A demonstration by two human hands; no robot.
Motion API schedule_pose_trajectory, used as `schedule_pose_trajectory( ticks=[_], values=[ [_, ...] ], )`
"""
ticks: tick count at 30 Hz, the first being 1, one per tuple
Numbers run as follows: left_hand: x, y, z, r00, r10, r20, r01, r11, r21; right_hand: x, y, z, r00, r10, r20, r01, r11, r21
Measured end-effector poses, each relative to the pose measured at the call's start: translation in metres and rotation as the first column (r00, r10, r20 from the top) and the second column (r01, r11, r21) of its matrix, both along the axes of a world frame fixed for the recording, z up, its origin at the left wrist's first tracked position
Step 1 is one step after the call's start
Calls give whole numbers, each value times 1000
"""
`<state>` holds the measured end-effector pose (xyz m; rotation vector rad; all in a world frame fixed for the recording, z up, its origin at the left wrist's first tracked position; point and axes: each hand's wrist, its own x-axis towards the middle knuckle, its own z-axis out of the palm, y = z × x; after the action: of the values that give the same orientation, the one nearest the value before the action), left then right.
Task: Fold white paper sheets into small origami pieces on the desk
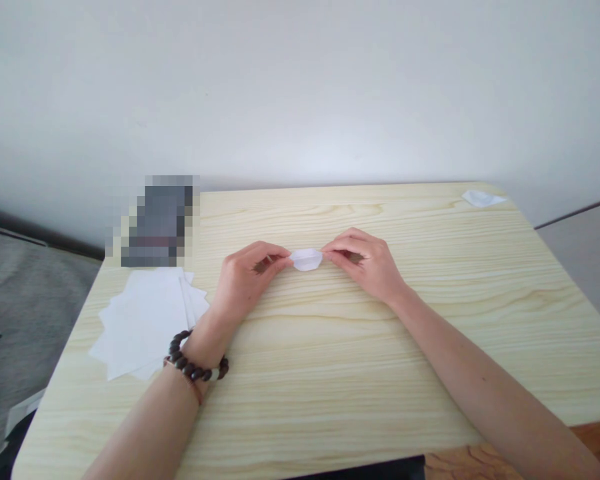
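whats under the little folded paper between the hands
Only the wooden table shows beneath the folded paper, held by the left hand and right hand. The spot directly under it is covered; contact is unclear.

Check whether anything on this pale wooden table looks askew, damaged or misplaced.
Nothing damaged. Left hand and right hand pinch a small folded white paper. The stack of white paper sheets beside them lies fanned, corners askew; a lone white paper scrap sits at the far right corner.

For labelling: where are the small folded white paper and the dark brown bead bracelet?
small folded white paper (pixel 306 259), head view, its middle.
dark brown bead bracelet (pixel 190 369), head view, lower beads.
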<state>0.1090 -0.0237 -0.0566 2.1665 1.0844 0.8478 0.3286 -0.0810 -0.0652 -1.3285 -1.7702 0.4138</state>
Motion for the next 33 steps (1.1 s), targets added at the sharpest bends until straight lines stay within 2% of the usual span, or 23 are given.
schedule_pose_trajectory(
  ticks=[6,9,11,14,16,18,19,22,24,28,33],
  values=[
    [1,5,-5,1000,-17,15,17,1000,24,8,-1,1,993,-121,-1,121,993,8],
    [3,5,-6,997,-12,-70,16,998,64,12,2,-4,972,-230,-53,229,973,-26],
    [4,4,-7,988,-51,-145,70,989,129,16,5,-6,957,-269,-105,264,963,-62],
    [5,2,-8,974,-90,-207,132,970,202,37,4,-5,942,-313,-124,300,948,-109],
    [7,1,-8,967,-80,-240,136,964,227,63,-3,0,919,-380,-107,366,921,-135],
    [11,0,-9,966,-48,-253,112,963,245,97,-15,6,871,-484,-84,471,871,-142],
    [13,-1,-9,965,-40,-260,107,962,250,116,-23,8,829,-555,-77,541,828,-148],
    [19,-3,-8,957,-42,-288,122,956,267,168,-46,10,645,-761,-74,750,649,-131],
    [22,-5,-8,951,-47,-304,137,950,282,195,-58,6,541,-839,-67,828,544,-132],
    [24,-7,-8,941,-79,-330,178,942,283,227,-68,-9,496,-867,-46,858,497,-132],
    [26,-8,-12,926,-96,-366,208,938,279,246,-66,-17,460,-887,-33,881,460,-113]
  ],
)
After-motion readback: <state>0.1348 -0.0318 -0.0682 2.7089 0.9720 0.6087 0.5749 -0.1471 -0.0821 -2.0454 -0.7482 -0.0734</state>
